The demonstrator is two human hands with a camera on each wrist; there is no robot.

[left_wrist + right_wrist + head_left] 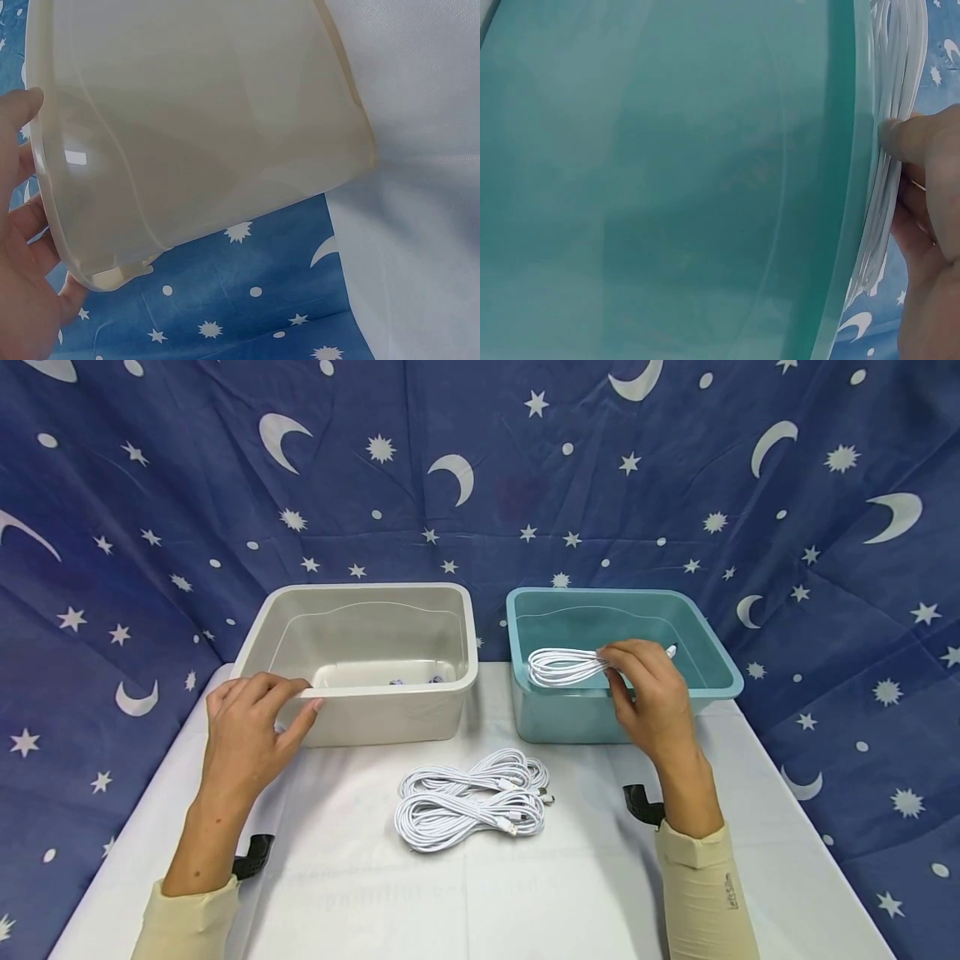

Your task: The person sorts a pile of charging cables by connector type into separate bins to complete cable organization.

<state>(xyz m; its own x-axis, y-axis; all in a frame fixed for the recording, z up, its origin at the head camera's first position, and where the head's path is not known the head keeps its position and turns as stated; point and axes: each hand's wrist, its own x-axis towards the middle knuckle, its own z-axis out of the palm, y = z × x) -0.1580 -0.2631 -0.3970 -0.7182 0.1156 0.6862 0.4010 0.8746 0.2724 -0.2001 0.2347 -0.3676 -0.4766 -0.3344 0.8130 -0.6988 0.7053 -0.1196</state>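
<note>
My right hand [648, 689] pinches a coiled white cable [561, 667] between thumb and fingers at the front rim of the teal bin [573, 718]. In the right wrist view the cable [891, 90] lies along the bin's rim, with the thumb on its near side. My left hand [251, 727] holds the front left rim of the beige bin [390, 718]. The left wrist view shows the thumb on the outer side of that rim and fingers behind it. Between the hands, coiled white cables [472, 806] lie overlapping on the table, their connectors pointing right.
Small bluish items [436, 679] show inside the beige bin, too little visible to name. Both bins stand side by side at the back of the white-covered table [360, 902]. A blue curtain [480, 468] with moons and stars hangs behind and at both sides.
</note>
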